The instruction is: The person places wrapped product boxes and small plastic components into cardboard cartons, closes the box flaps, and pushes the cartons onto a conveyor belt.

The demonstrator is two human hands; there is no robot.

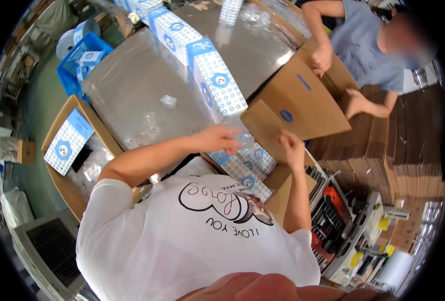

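My left hand [218, 139] reaches over an open cardboard carton [277, 173], its fingers closed on a small clear plastic piece [245, 140]. Beneath it, several white-and-blue patterned boxes [247, 180] lie inside the carton. My right hand [292, 149] is above the carton's right side, with fingers pinched together; whether anything is between them is too small to make out. A row of the same patterned boxes [220, 80] stands on the grey metal table [132, 75], its near end just beyond my left hand.
Across the table, a co-worker [363, 45] has both hands on a larger open carton [297, 95]. Flattened cardboard stacks [408, 135] rise at right, above a conveyor-like machine [332, 210]. At left are a carton of clear plastic [72, 115] and a blue crate [69, 70].
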